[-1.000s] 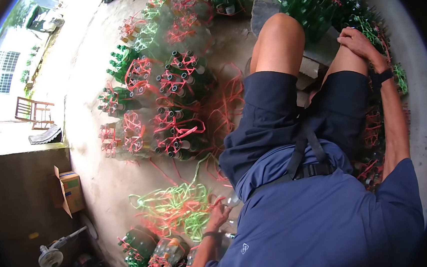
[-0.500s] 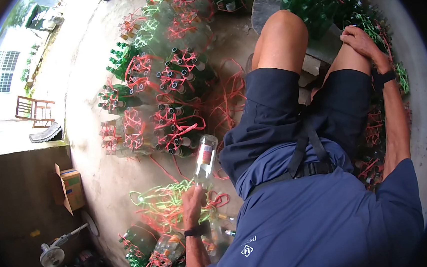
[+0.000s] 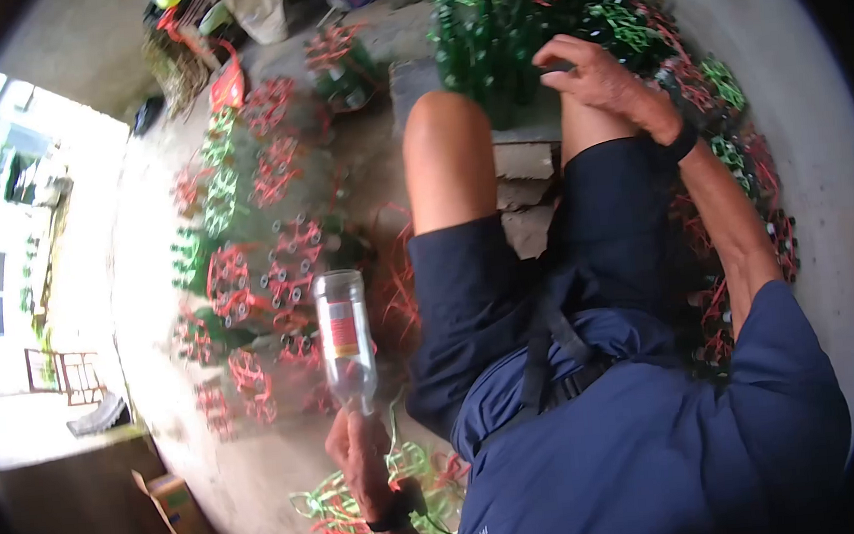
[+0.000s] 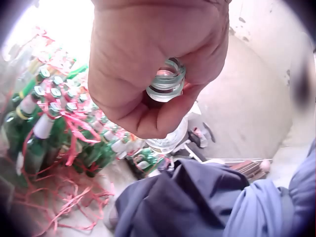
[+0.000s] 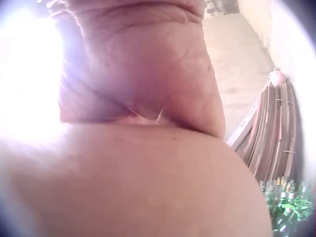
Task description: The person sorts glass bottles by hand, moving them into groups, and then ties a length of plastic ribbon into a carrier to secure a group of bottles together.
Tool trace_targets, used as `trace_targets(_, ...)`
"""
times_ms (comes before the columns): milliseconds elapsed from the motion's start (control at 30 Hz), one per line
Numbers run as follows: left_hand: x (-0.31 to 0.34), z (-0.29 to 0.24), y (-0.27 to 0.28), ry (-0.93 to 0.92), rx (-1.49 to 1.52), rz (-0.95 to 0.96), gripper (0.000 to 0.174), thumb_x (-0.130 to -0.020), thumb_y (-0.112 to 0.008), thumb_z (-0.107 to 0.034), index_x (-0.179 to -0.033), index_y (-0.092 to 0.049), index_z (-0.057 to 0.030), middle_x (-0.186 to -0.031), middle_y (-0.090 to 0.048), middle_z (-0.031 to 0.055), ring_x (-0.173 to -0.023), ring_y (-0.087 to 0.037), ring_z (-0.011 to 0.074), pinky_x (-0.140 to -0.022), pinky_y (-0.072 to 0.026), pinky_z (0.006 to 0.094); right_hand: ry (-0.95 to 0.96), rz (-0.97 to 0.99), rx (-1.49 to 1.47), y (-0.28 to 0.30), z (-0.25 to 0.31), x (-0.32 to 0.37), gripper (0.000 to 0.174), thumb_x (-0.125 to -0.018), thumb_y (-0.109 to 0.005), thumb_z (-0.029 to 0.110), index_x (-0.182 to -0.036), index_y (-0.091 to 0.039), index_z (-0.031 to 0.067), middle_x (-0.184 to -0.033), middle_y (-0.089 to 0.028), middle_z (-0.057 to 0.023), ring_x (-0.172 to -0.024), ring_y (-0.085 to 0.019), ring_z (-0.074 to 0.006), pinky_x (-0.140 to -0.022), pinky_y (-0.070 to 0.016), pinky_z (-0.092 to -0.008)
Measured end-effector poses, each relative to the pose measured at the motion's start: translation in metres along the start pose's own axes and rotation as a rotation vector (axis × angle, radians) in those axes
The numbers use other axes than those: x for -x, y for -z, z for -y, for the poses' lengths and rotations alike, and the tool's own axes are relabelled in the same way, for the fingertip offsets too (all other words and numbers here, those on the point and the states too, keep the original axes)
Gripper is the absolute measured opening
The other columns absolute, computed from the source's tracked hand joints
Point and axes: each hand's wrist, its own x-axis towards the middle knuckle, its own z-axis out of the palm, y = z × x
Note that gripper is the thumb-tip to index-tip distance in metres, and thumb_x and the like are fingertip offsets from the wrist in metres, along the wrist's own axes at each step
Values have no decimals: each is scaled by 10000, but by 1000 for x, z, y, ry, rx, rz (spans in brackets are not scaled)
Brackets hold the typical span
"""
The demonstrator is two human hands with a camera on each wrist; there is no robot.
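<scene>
My left hand grips a clear glass bottle by its neck, with the base pointing up and away from me. A red and white label shows on its side. In the left wrist view, the fingers wrap around the threaded bottle mouth. A heap of green and red plastic cord lies below that hand on the floor. My right hand rests at the right knee, its fingers loosely bent with nothing in them; in the right wrist view its palm side lies against the leg.
Bundles of bottles tied with red cord stand to the left of my legs. Green bottles crowd beyond my knees and along the right wall. A cardboard box sits at lower left. Flat brown sheets lean by a wall.
My left hand has come up from beside the cord heap with the clear bottle and moved forward. The head view has swung to the right. My right hand's fingers have lifted off the knee.
</scene>
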Motion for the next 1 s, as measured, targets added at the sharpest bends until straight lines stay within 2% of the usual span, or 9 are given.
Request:
trace_targets(100, -27, -47, -27, -132, -69, 62, 344, -1053, -529, -320, -981, -648, -6, -596, -490, -34, -432, -351, 28, -385, -218, 214, 227, -245, 61, 13, 91, 0, 382, -764, -770, 96, -1125, -651, 65, -1081, -634, -92, -1008, -647, -288, -872, -522, -381)
trace_targets(167, -42, -79, -59, -172, -67, 94, 370, -1031, -559, -336, -947, -643, 14, -534, -443, -33, -427, -364, 44, -392, -239, 234, 403, -292, 78, 22, 140, 11, 455, -776, -759, 178, -1206, -632, 101, -1171, -607, -56, -1163, -570, -256, -1024, -439, -431)
trace_targets(200, -48, -93, -78, -162, -40, 140, 379, -1032, -565, -344, -932, -640, 15, -526, -439, -32, -418, -355, 46, -382, -234, 234, 418, -266, 107, 21, 159, 21, 395, -824, -747, 198, -1201, -661, 116, -1269, -599, -68, -1210, -581, -280, -1117, -388, -494)
trace_targets(333, -77, -113, -137, -188, -27, 427, 404, -1030, -582, -361, -887, -629, 14, -506, -452, -18, -396, -373, 60, -364, -235, 241, 536, -442, 25, -12, 201, 41, 297, -863, -667, 189, -1143, -658, 87, -1229, -603, -75, -1209, -572, -324, -1140, -366, -568)
trace_targets(700, -67, -163, -296, -378, -438, 1046, 460, -1021, -575, -407, -948, -615, 45, -560, -514, 8, -449, -427, 77, -437, -296, 246, 93, -527, 420, 33, 153, 117, 250, -764, -678, 222, -962, -659, 71, -978, -579, -56, -1114, -589, -298, -1073, -437, -548)
trace_targets(767, -57, -163, -317, -313, -411, 1174, 460, -1021, -572, -401, -1011, -593, 59, -625, -557, 33, -525, -495, 93, -487, -329, 243, 49, -531, 431, 46, 148, 137, 241, -770, -688, 215, -953, -654, 61, -967, -587, -59, -1090, -591, -284, -1017, -474, -527)
trace_targets(800, -57, -169, -327, -209, -405, 1290, 573, -1011, -586, -442, -1178, -565, 105, -740, -625, 91, -642, -581, 123, -571, -419, 236, 1, -526, 446, 53, 148, 147, 235, -778, -686, 201, -964, -659, 59, -977, -594, -62, -1079, -596, -284, -1004, -483, -513)
trace_targets(933, -51, -159, -348, -240, -253, 1451, 834, -960, -621, -523, -1423, -431, 145, -960, -668, 167, -794, -621, 200, -783, -488, 345, -160, -489, 377, 84, 137, 194, 249, -776, -720, 109, -1014, -669, 61, -1020, -623, -66, -1050, -617, -277, -957, -519, -457)
trace_targets(1000, -55, -149, -359, -287, -245, 1456, 840, -953, -629, -524, -1418, -434, 148, -981, -674, 169, -817, -626, 197, -793, -488, 338, -334, -574, 209, 100, 138, 221, 352, -751, -781, 43, -1083, -663, 51, -1061, -653, -80, -1037, -650, -279, -911, -538, -410)
